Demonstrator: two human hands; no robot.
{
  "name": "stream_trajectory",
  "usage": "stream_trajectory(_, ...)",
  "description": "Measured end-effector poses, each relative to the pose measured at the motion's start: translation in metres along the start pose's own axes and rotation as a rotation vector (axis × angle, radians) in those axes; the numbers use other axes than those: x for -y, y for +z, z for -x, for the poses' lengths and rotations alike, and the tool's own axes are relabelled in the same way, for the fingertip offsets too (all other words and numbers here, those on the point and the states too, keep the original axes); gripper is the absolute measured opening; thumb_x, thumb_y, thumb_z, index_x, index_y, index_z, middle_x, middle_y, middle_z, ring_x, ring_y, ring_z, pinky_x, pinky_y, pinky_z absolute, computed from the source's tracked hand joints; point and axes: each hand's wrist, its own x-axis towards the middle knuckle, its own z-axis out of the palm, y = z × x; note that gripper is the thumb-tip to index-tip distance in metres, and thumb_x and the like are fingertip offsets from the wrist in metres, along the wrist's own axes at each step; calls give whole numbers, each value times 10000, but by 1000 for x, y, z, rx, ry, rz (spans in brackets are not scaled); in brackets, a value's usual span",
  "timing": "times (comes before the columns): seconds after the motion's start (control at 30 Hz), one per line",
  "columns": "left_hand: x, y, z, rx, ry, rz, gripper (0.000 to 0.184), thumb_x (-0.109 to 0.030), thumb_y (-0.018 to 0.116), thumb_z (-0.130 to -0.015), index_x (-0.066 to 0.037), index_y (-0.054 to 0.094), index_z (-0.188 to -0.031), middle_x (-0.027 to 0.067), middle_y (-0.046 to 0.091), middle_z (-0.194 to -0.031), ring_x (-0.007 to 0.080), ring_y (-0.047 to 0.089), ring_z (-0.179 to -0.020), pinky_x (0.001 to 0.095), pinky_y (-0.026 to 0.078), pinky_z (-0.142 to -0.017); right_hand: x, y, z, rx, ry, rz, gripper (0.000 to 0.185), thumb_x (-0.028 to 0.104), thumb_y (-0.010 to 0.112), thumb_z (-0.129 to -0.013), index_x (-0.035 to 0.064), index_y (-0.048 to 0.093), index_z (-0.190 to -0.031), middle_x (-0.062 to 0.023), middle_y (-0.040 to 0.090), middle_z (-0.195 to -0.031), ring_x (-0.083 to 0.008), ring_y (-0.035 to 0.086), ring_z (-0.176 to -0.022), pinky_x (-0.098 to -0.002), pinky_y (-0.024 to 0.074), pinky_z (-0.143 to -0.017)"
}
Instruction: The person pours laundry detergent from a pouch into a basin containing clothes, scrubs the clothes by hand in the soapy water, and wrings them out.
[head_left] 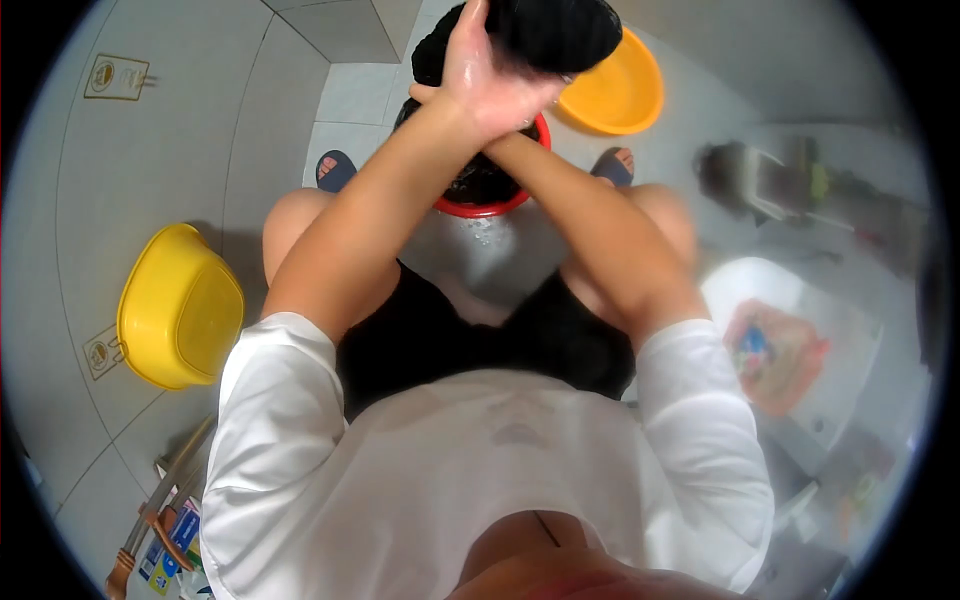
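At the top of the head view, my left hand (490, 85) is wet and closed round a bunched black cloth (560, 30), thumb up along its side. My forearms cross at the wrists. Behind the left hand, my right hand (424, 94) is mostly hidden; only a fingertip shows, against the left part of the same cloth, and it appears closed on it. Below both hands stands a red basin (483, 210) with more dark, wet cloth (480, 183) in it. Its far side is covered by my arms and the held cloth.
An orange basin (615, 90) is on the floor just right of the red one. A yellow basin (180, 305) hangs from a hook on the left wall. My sandalled feet flank the red basin. At right, a pinkish bag (775, 355) lies on something white, blurred.
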Motion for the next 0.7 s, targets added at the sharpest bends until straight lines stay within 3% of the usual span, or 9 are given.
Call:
stream_trajectory(0.03, -11, -1, -6, 200, -143, 535, 618, -510, 469, -1058, -83, 430, -1502, 118, 493, -1513, 298, 486, -1347, 455, 374, -1174, -2, 0, 2, 26, -11, 26, 642, 323, 567, -1001, 64, 326, -1536, -106, 375, -1559, -237, 349, -1447, -391, 299, -1200)
stream_trajectory(0.1, -25, -3, -7, 34, -320, 575, 689, -437, 515, -1069, 85, 337, -1482, 291, 412, -1524, 377, 498, -1337, 446, 375, -1196, -7, -4, -1, 67, -84, 116, 697, 360, 556, -1027, 59, 281, -1592, -99, 333, -1623, -217, 307, -1506, -388, 266, -1247)
stream_trajectory(0.13, -33, -5, -8, 16, -363, 459, 703, -401, 523, -1070, 98, 273, -1498, 322, 384, -1531, 391, 470, -1374, 456, 368, -1205, 12, -9, -3, 54, -169, 510, 542, 320, 553, -1027, 45, 443, -1482, -146, 457, -1522, -249, 420, -1424, -402, 322, -1208)
stream_trajectory(0.2, -46, -9, -4, 58, -399, 236, 741, -278, 552, -1066, 86, 113, -1541, 357, 336, -1555, 415, 388, -1462, 466, 354, -1222, 30, -20, -6, 42, -225, 347, 412, 283, 554, -1023, 37, 531, -1352, -183, 573, -1343, -298, 531, -1286, -420, 391, -1119)
stream_trajectory(0.3, -55, -16, 3, 1, -205, -399, 658, -170, 548, -1049, 56, 194, -1555, 332, 492, -1460, 379, 568, -1320, 455, 450, -1157, 40, -48, -29, 276, -225, 645, 288, 250, 663, -891, 14, 695, -1051, -160, 705, -1000, -321, 667, -1004, -410, 504, -948)
stream_trajectory(0.33, -49, -19, 11, -66, -47, -682, 512, -214, 572, -1026, 55, 458, -1446, 258, 649, -1309, 335, 678, -1157, 446, 531, -1060, 27, -55, -23, 209, 3, 435, 305, 264, 692, -850, 10, 708, -1017, -161, 718, -993, -318, 681, -981, -405, 519, -913)
stream_trajectory(0.37, -57, -65, 7, 162, -38, -1046, 526, -56, 598, -910, -109, 558, -1431, 97, 560, -1500, 292, 509, -1395, 429, 473, -1125, 26, -63, -18, 141, 226, 222, 323, 278, 722, -809, 6, 721, -983, -162, 732, -987, -315, 694, -959, -400, 534, -877)
stream_trajectory(0.47, -51, -93, 29, 377, 223, -1934, 811, 165, 578, -718, -214, 579, -1435, 70, 578, -1474, 338, 482, -1411, 425, 417, -1193, 41, -82, -10, 455, 508, 348, 635, 420, 774, -696, -67, 724, -1101, -225, 731, -1073, -311, 705, -1014, -365, 543, -910)
stream_trajectory(0.7, -22, -119, 49, 376, 221, -2066, 610, 35, 730, -747, -178, 631, -1310, 85, 661, -1340, 314, 566, -1328, 508, 322, -1244, 85, -85, 1, 849, 674, 486, 753, 439, 786, -690, -99, 663, -1203, -218, 719, -1115, -294, 704, -1011, -357, 545, -905)
